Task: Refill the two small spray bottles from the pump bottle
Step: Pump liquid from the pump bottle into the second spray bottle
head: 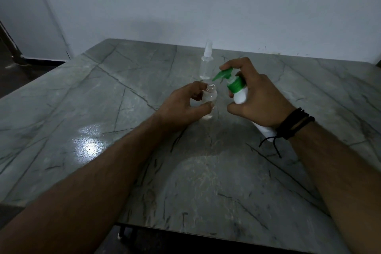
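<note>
My left hand (181,105) grips a small clear spray bottle (210,99) that stands on the table with its neck uncapped. My right hand (257,97) holds the white pump bottle (240,95) tilted to the left, forefinger on top of its green pump head (223,73). The green spout points down toward the open neck, just above and right of it. A second small clear spray bottle (206,62), with its spray cap on, stands upright behind them. The lower part of the pump bottle is hidden behind my right hand and wrist.
The grey marble-patterned table (123,121) runs to a white wall at the back. Its near edge sits below my forearms and its left edge drops to a dark floor. Black cords wrap my right wrist (292,123).
</note>
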`<state>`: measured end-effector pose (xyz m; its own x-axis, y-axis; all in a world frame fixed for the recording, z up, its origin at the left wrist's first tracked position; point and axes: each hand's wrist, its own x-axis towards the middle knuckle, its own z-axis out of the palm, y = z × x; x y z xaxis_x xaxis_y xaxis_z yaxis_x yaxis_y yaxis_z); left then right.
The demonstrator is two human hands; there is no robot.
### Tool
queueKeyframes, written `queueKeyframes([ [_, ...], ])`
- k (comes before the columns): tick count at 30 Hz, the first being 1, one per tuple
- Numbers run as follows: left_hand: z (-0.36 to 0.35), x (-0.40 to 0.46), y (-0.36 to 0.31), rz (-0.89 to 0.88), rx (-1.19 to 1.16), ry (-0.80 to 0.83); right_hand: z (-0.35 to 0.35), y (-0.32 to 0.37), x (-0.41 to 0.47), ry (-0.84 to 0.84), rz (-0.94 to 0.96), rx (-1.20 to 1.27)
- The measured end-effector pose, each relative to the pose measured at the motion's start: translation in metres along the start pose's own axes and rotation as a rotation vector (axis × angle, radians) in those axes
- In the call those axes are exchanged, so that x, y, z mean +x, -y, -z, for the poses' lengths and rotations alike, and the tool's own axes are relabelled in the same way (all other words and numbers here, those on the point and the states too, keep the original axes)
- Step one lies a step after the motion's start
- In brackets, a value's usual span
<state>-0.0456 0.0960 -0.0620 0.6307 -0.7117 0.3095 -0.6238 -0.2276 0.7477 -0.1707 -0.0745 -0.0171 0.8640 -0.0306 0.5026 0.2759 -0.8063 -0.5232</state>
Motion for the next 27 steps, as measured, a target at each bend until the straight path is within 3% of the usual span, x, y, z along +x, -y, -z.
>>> queueKeyframes([
  [27, 0.0001, -0.0015, -0.0029, 0.000, -0.008, 0.001, -0.0013, -0.0010, 0.0003, -0.010, 0.018, -0.005],
])
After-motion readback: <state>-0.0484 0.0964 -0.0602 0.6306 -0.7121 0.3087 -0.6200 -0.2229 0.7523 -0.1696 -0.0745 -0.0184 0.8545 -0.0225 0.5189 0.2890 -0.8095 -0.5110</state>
